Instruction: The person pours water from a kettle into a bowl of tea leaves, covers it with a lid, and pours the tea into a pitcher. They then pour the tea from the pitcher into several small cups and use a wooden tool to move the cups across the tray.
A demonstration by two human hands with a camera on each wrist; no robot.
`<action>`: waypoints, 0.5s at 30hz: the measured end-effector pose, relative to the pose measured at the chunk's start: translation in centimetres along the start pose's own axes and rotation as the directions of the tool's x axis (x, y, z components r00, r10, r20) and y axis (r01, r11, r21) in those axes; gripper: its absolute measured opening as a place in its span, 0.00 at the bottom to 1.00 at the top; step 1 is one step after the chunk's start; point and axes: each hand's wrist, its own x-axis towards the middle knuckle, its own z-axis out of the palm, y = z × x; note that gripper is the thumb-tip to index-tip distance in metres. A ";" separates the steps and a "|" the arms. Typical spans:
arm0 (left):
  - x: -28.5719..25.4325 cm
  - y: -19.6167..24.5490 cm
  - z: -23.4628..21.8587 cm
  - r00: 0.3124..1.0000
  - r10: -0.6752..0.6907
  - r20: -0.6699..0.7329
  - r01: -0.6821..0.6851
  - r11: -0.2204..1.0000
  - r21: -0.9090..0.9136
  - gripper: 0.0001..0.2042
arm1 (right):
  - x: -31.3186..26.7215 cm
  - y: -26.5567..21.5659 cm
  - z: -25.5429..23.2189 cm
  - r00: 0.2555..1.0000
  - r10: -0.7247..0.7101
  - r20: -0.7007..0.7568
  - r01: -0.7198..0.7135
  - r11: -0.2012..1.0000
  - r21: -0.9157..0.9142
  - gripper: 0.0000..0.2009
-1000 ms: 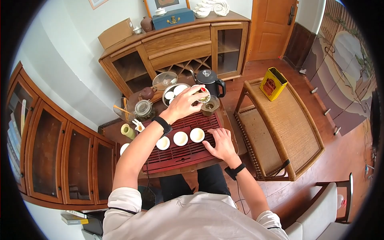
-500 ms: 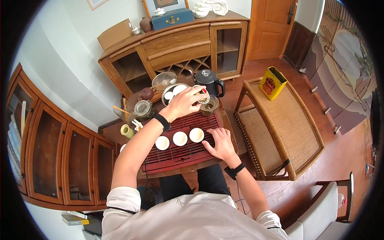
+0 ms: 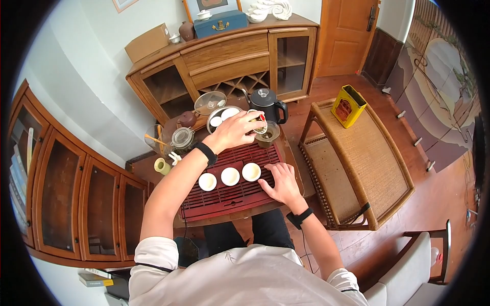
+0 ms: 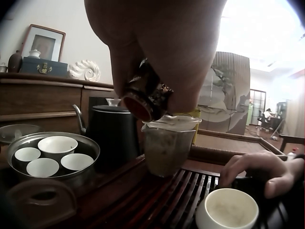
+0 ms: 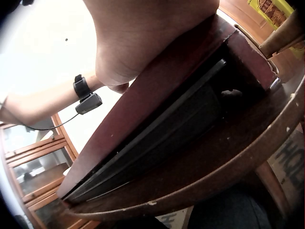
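Note:
The left hand point(image 3: 232, 131) grips a small lidded vessel point(image 3: 259, 122), held tilted above a clear pitcher point(image 3: 267, 136). In the left wrist view, fingers and thumb pinch the dark patterned vessel point(image 4: 141, 101) over the pitcher's point(image 4: 167, 149) rim; any flow is not discernible. Three white cups point(image 3: 207, 182) point(image 3: 230, 176) point(image 3: 251, 172) stand in a row on the red slatted tray point(image 3: 229, 204). The right hand point(image 3: 282, 184) rests on the tray's right edge beside the nearest cup, fingers relaxed and holding nothing. In the right wrist view, its heel point(image 5: 157, 36) lies over the tray's side.
Behind the tray are a metal bowl of white cups point(image 4: 58, 145), a black kettle point(image 3: 265, 104), a glass lid point(image 3: 210, 103) and a lidded jar point(image 3: 182, 137). A green cylinder point(image 3: 162, 166) stands left. On the right, a wicker stand point(image 3: 375, 158) carries a yellow tin point(image 3: 349, 107).
The vessel in the left hand has tipped slightly further. The left forearm has shifted a little left and now hides the white cup beyond the tray's left side. The right hand stays put.

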 end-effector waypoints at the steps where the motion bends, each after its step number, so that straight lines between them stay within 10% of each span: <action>1: 0.1 -0.1 0.0 1.000 0.000 0.024 0.000 1.000 0.001 0.22 | 0.0 0.0 0.0 1.000 0.000 -0.002 0.000 1.000 0.002 0.25; 15: 0.6 -0.6 -0.2 0.995 0.032 0.091 -0.031 0.999 -0.017 0.23 | 0.0 0.4 0.1 0.998 -0.006 -0.063 0.009 0.999 0.043 0.24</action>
